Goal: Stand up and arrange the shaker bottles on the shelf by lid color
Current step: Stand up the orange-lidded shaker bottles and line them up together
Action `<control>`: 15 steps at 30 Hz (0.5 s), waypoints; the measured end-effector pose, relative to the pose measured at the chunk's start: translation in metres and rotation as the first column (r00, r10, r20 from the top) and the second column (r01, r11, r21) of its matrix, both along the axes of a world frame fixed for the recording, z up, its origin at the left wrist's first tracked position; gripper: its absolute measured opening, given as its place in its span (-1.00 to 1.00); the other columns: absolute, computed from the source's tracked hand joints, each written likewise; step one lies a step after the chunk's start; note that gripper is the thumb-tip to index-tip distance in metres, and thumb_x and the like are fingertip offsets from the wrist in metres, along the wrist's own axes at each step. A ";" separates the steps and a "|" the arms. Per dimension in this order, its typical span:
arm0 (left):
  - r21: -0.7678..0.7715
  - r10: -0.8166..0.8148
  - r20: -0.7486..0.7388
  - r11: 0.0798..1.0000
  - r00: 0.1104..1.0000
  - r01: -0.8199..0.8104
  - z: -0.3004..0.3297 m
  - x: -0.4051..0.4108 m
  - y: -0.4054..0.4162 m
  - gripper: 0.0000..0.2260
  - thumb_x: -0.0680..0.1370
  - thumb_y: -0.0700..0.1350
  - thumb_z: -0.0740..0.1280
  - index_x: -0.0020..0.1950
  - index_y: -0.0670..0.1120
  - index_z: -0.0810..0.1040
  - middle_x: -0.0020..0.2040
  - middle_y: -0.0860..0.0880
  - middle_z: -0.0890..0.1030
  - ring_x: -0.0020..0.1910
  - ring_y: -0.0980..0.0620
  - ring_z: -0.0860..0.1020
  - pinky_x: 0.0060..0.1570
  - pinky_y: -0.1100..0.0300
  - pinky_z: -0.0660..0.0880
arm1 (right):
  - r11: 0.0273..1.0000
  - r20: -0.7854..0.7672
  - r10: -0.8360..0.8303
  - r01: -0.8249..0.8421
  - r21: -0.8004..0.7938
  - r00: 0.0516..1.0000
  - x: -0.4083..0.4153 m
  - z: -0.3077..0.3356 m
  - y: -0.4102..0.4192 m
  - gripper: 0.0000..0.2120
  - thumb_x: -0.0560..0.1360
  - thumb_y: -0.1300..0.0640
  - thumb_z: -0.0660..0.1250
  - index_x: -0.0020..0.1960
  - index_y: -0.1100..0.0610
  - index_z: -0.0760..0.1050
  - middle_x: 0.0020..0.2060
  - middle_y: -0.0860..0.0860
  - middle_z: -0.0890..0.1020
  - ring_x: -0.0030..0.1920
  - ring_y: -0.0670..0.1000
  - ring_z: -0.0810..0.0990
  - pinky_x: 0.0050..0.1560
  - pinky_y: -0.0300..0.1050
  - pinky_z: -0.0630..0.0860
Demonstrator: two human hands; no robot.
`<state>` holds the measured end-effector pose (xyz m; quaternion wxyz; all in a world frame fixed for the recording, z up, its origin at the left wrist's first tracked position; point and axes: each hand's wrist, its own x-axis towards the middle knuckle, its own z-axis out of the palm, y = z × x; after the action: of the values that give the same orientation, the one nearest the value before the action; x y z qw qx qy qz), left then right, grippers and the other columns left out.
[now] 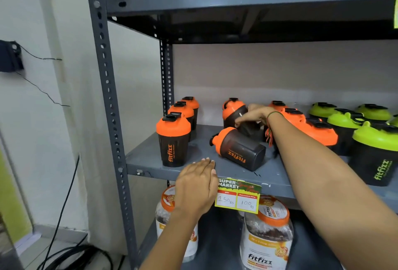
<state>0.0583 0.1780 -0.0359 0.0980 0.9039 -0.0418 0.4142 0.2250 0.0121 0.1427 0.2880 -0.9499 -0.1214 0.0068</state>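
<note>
A: From the head view, our right hand [254,115] has its grip closed around a tilted bottle [237,116] with an orange lid, near the back of the shelf [200,138]. How do we finish this well?

B: We tip it onto its base and keep hold until it sits flat. Then we slide it left to the row of upright orange bottles [174,138], well away from the green-lidded bottles [375,151] at the right.

A: And our left hand [197,183]?

B: Its grip is open and empty, palm down at the shelf's front edge. We judge it could take the fallen bottle [239,149] lying on its side just in front.

A: How do they look?

B: Dark, smoky bodies, bright screw-on lids with black caps, orange lettering down the side.
</note>
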 end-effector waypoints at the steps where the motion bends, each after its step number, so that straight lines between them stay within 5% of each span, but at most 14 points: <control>1: -0.002 0.000 -0.002 1.000 1.000 0.000 0.000 0.000 0.000 -0.59 0.58 0.00 0.07 0.18 -0.07 0.65 0.16 -0.02 0.67 0.17 0.07 0.60 0.27 0.11 0.44 | 0.999 0.042 -0.033 0.033 0.021 0.999 0.005 -0.004 0.001 -0.75 0.39 0.08 0.55 -0.13 0.12 0.50 -0.04 0.14 0.56 -0.10 0.10 0.54 -0.09 -0.10 0.56; 4: -0.007 0.001 0.008 1.000 1.000 0.000 -0.002 0.001 0.000 -0.59 0.58 0.00 0.07 0.17 -0.08 0.65 0.15 -0.03 0.67 0.17 0.06 0.60 0.27 0.10 0.45 | 0.973 0.145 -0.180 0.154 0.173 0.973 0.015 -0.018 0.005 -0.52 0.18 -0.12 0.64 -0.11 0.14 0.54 -0.13 0.11 0.60 -0.18 0.10 0.56 -0.38 -0.19 0.38; 8: -0.005 -0.005 0.024 1.000 1.000 0.005 -0.002 0.002 0.001 -0.60 0.58 0.00 0.08 0.17 -0.07 0.66 0.14 -0.03 0.67 0.16 0.06 0.61 0.25 0.10 0.46 | 0.911 0.139 -0.277 0.214 0.352 0.951 0.025 -0.040 0.013 -0.15 0.01 -0.23 0.63 0.16 0.20 0.53 -0.02 0.14 0.67 -0.02 0.14 0.66 -0.20 -0.07 0.57; 10: 0.002 -0.004 0.034 1.000 0.999 0.004 -0.003 0.002 0.001 -0.61 0.58 -0.01 0.10 0.16 -0.07 0.66 0.13 -0.02 0.68 0.15 0.07 0.61 0.25 0.11 0.45 | 0.903 0.137 -0.305 0.240 0.358 0.943 0.027 -0.049 0.015 -0.09 0.01 -0.24 0.63 0.20 0.20 0.46 0.01 0.12 0.66 0.03 0.15 0.64 -0.03 -0.02 0.61; 15: 0.018 0.004 0.046 1.000 0.999 -0.005 -0.004 0.004 0.002 -0.62 0.58 0.00 0.10 0.16 -0.08 0.66 0.13 -0.02 0.68 0.14 0.07 0.61 0.24 0.12 0.44 | 0.912 0.132 -0.309 0.254 0.323 0.942 0.033 -0.063 0.018 -0.05 0.10 -0.24 0.62 0.26 0.21 0.28 0.06 0.13 0.58 0.11 0.19 0.59 0.00 -0.03 0.53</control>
<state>0.0623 0.1803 -0.0401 0.0878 0.8952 -0.0458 0.4346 0.2576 0.0297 0.0793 0.4151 -0.8990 -0.0081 -0.1395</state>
